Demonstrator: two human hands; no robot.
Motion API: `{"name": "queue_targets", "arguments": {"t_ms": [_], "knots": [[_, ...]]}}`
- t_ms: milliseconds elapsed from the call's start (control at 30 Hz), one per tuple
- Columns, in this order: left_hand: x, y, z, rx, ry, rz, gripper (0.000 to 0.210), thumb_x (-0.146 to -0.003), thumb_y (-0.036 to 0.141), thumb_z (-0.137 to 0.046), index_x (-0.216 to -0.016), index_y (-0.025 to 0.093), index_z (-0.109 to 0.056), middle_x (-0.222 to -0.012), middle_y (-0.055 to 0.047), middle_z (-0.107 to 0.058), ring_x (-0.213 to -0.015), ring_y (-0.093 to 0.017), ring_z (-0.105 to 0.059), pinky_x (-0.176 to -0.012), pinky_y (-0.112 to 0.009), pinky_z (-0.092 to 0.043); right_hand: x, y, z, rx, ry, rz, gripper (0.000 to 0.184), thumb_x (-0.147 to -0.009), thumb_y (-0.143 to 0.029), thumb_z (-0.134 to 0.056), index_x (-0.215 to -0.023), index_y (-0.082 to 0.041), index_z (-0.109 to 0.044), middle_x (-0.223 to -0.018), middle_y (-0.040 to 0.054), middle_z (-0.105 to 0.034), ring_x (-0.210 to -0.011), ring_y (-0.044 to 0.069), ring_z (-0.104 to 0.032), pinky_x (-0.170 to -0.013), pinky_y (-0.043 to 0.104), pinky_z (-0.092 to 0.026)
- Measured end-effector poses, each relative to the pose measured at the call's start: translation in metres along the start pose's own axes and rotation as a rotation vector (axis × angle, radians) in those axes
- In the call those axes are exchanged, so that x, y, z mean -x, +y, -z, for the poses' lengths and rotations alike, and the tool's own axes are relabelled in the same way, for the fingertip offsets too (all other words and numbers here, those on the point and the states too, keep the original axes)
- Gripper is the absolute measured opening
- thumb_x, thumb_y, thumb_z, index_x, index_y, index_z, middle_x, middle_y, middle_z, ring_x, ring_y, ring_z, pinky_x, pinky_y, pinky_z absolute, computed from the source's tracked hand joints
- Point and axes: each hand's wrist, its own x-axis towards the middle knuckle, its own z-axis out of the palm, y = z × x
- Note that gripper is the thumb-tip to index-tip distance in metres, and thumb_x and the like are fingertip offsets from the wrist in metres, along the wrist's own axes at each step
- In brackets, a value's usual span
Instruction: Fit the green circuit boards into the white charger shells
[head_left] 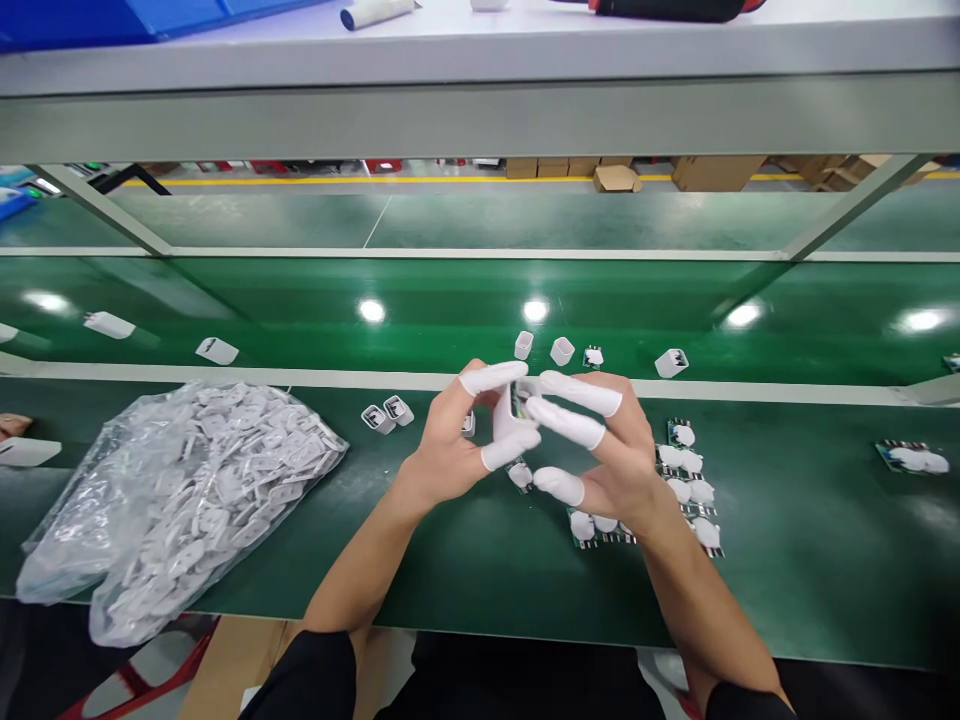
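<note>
Between thumb and fingertip, my left hand holds a white plastic charger housing with its mouth turned to the right. A green circuit board shows inside that mouth. My right hand has its fingers spread; two fingertips touch the housing at its opening, while the thumb stays apart below. White finger cots cover the fingertips of both hands. Just under the hands lies a loose circuit board with a white blob on it. Another housing is partly hidden behind my left hand.
A clear plastic bag full of small white parts lies at left on the green bench. Two housings stand near it. Several circuit boards sit in rows at right. More housings rest beyond the rail; a shelf crosses above.
</note>
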Motion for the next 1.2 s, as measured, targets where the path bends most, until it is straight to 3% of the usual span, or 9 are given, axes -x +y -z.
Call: {"name": "queue_targets", "arguments": {"t_ms": [167,333,433,533,700,767,833,1000,1200], "knots": [[-0.009,-0.002,0.001,0.468,0.313,0.57,0.037,-0.096,0.053,-0.085,-0.106,0.024,-0.065,-0.085,0.003,-0.067,-0.055,-0.01,-0.068,-0.04,-0.019,-0.046,0.01,0.008,-0.002,-0.189,0.175,-0.207,0.057,-0.109,-0.047,-0.063,-0.164,-0.03,-0.062,-0.147,0.0126,-0.077,-0.135,0.038,-0.074,-0.107,0.066,-0.067],[-0.033,-0.017,0.011,0.886,0.586,0.996,0.03,-0.107,0.044,-0.075,-0.095,0.019,-0.062,-0.081,-0.002,-0.068,-0.057,-0.007,-0.067,-0.044,-0.011,-0.047,0.012,0.011,-0.003,-0.216,0.217,-0.208,0.048,-0.109,-0.043,-0.065,-0.154,-0.029,-0.071,-0.138,0.0134,-0.081,-0.13,0.041,-0.077,-0.101,0.064,-0.067],[-0.037,-0.026,0.013,0.999,0.697,1.108,0.027,-0.112,0.041,-0.067,-0.098,0.019,-0.062,-0.084,-0.005,-0.069,-0.058,-0.006,-0.064,-0.045,-0.009,-0.048,0.01,0.01,-0.004,-0.21,0.205,-0.182,0.047,-0.108,-0.04,-0.067,-0.152,-0.025,-0.073,-0.134,0.0151,-0.082,-0.125,0.04,-0.079,-0.098,0.061,-0.067],[-0.034,-0.035,0.01,0.997,0.701,1.079,0.029,-0.108,0.045,-0.074,-0.101,0.018,-0.064,-0.086,-0.005,-0.069,-0.061,-0.007,-0.066,-0.047,-0.011,-0.05,0.008,0.009,-0.003,-0.196,0.189,-0.178,0.045,-0.109,-0.038,-0.063,-0.149,-0.024,-0.075,-0.132,0.0153,-0.082,-0.125,0.039,-0.079,-0.093,0.058,-0.068],[-0.029,-0.078,0.023,0.648,0.677,0.803,0.039,-0.098,0.051,-0.084,-0.104,0.022,-0.058,-0.089,-0.002,-0.072,-0.066,-0.011,-0.072,-0.055,-0.018,-0.052,0.008,0.011,-0.001,-0.16,0.157,-0.178,0.044,-0.106,-0.039,-0.067,-0.148,-0.027,-0.075,-0.131,0.0129,-0.083,-0.119,0.037,-0.08,-0.09,0.055,-0.068],[-0.032,-0.103,0.042,0.249,0.61,0.698,0.038,-0.1,0.052,-0.078,-0.108,0.024,-0.054,-0.097,-0.001,-0.073,-0.069,-0.012,-0.074,-0.059,-0.021,-0.052,0.008,0.012,0.0,-0.161,0.159,-0.18,0.044,-0.106,-0.038,-0.068,-0.148,-0.027,-0.075,-0.131,0.0128,-0.083,-0.117,0.037,-0.08,-0.091,0.055,-0.068],[-0.037,-0.128,0.069,-0.316,0.395,0.648,0.027,-0.108,0.047,-0.064,-0.115,0.025,-0.052,-0.108,-0.003,-0.073,-0.078,-0.012,-0.075,-0.069,-0.024,-0.055,0.008,0.013,0.0,-0.162,0.168,-0.183,0.042,-0.107,-0.037,-0.067,-0.148,-0.028,-0.076,-0.13,0.0124,-0.083,-0.118,0.037,-0.08,-0.091,0.055,-0.067],[-0.041,-0.169,0.125,-0.614,0.159,0.706,0.023,-0.096,0.018,-0.075,-0.096,0.022,-0.052,-0.111,-0.007,-0.071,-0.094,-0.018,-0.067,-0.093,-0.032,-0.052,0.007,0.016,0.0,-0.168,0.157,-0.188,0.041,-0.109,-0.035,-0.065,-0.147,-0.028,-0.077,-0.128,0.0123,-0.083,-0.123,0.037,-0.079,-0.095,0.056,-0.064],[-0.033,-0.182,0.144,-0.803,0.014,0.773,0.03,-0.089,0.012,-0.079,-0.108,0.02,-0.056,-0.118,-0.012,-0.065,-0.11,-0.027,-0.063,-0.105,-0.042,-0.052,0.008,0.019,0.004,-0.162,0.165,-0.2,0.038,-0.109,-0.034,-0.065,-0.145,-0.03,-0.077,-0.13,0.0105,-0.084,-0.12,0.035,-0.079,-0.097,0.058,-0.063]]}}
